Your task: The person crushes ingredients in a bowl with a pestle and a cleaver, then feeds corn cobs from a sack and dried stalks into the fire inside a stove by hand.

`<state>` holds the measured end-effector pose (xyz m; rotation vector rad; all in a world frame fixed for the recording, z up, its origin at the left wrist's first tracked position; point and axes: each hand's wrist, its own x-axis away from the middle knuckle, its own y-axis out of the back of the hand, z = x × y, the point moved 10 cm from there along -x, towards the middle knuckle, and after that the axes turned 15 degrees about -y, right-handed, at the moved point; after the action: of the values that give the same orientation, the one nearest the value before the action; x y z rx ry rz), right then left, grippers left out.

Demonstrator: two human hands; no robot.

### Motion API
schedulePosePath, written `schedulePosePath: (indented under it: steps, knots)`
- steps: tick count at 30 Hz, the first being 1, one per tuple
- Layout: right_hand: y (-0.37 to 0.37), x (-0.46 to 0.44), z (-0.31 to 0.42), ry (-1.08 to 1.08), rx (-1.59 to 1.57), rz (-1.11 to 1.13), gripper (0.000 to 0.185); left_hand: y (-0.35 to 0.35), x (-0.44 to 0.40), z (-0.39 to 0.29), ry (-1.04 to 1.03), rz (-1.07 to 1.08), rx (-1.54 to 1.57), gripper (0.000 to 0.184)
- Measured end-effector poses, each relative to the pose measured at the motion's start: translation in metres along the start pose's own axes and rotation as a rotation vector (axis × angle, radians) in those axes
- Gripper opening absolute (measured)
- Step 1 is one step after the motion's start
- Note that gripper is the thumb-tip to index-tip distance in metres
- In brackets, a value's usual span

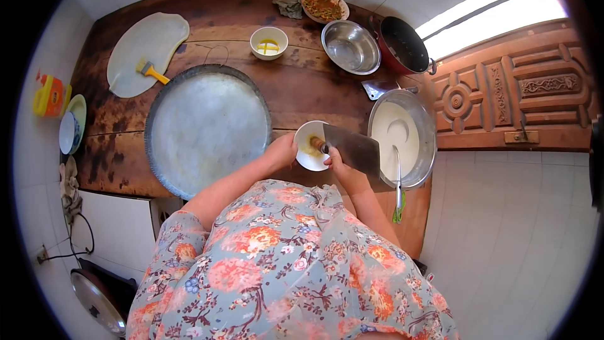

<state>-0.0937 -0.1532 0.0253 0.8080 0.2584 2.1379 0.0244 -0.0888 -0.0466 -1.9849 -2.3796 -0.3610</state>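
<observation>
Head view: taking the small white bowl (304, 131) as the middle of the dial and the far edge of the wooden table (314, 91) as 12 o'clock, the left hand (284, 151) is at 9 o'clock, fingers curled on the bowl's side, and the right hand (343, 169) is at about 4 o'clock, gripping the cleaver (353, 151) by the part next to the blade. The cleaver's wooden handle (319, 145) reaches into the bowl, beside a pale yellowish mash (308, 147), while the broad blade lies out toward 3 o'clock. That reversed hold looks like the main hazard: if the right fingers slid, they could run onto the blade's edge, though which side is sharp cannot be told. The steel basin (427, 135) of white liquid (385, 127) sits at 3 o'clock, and the blade's far end overlaps its rim from above; whether they touch is unclear. A wide swing of the wrist could knock that rim or catch the ladle (399, 179), whose handle leans out at 4 o'clock, and slop the liquid. The bowl also sits near the table's near side, close to the torso, so an off-centre push with the handle could tip it or spill the mash if the left hand's hold slackened. At 9 o'clock, the large round tray (211, 126) leaves the left forearm little room to shift without brushing its rim.
</observation>
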Motion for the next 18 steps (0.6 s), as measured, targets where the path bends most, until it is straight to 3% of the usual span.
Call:
schedulePosePath:
  steps: [4,8,9,13,18]
  knots:
    - [0.012,0.015,0.019,-0.073,-0.113,-0.004,0.02,-0.001,-0.002,0.006,-0.016,-0.003,0.038,0.026]
    - [0.014,0.017,0.024,0.03,0.059,-0.02,0.021,-0.002,-0.005,0.008,-0.006,0.024,-0.013,0.028]
    - [0.01,0.016,0.015,-0.009,-0.063,-0.033,0.025,-0.001,-0.005,0.008,-0.004,0.008,-0.05,0.027]
    - [-0.005,0.016,-0.003,-0.208,0.006,0.082,0.029,0.005,-0.004,0.0,-0.005,0.0,-0.073,0.027]
    - [-0.003,0.022,-0.009,-0.211,-0.048,0.096,0.028,0.006,-0.011,0.012,-0.082,-0.03,-0.183,0.025]
